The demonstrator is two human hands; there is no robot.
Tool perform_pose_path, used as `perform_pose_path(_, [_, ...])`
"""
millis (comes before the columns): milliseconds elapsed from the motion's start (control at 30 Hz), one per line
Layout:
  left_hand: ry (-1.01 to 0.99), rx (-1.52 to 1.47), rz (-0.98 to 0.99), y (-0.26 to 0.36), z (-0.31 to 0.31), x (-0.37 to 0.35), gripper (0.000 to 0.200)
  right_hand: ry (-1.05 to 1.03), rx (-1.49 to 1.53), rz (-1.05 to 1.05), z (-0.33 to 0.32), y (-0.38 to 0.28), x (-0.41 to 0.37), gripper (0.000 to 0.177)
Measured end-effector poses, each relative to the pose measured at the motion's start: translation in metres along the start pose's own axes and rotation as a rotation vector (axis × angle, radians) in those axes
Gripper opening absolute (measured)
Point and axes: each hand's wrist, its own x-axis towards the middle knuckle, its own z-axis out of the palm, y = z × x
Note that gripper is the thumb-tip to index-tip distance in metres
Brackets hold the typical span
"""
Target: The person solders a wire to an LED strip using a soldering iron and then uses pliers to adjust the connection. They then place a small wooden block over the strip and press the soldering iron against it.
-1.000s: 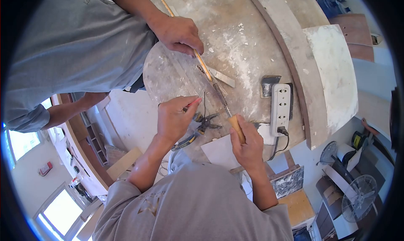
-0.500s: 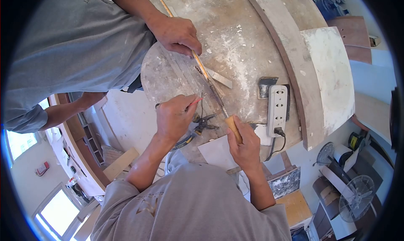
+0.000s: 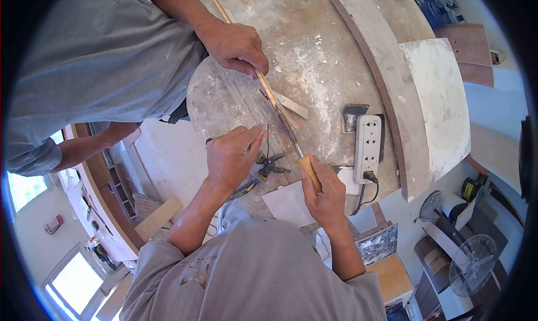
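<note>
My right hand point(image 3: 326, 195) is closed around the wooden handle of what looks like a soldering iron point(image 3: 310, 174). Its metal shaft slants up and left over the bench, alongside a thin yellowish strip point(image 3: 270, 91). A co-worker's hand point(image 3: 238, 47) presses on that strip from above. My left hand point(image 3: 231, 158) is closed in a pinch on a thin red wire point(image 3: 262, 136), left of the iron's shaft. A dark thin wire point(image 3: 268, 144) stands just beside it. Pliers point(image 3: 272, 165) with dark jaws lie between my hands. The iron's exact contact with the strip is too small to tell.
A white power strip point(image 3: 367, 147) with a black plug lies at right. Past it runs a long curved board point(image 3: 386, 80). A small pale strip point(image 3: 292, 104) and white crumbs lie on the worn bench point(image 3: 302, 35). A fan point(image 3: 473, 262) stands lower right.
The view has shifted very slightly. Both my hands and the co-worker's hand keep nearly the same places, with the iron and red wire still held.
</note>
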Motion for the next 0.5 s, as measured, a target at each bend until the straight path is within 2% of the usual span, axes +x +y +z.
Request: perform_pose_path(500, [0.035,0.107,0.086,-0.0008,-0.0013,0.0001,0.019,-0.004,-0.015,0.006,-0.0027,-0.0019,0.0013,0.047])
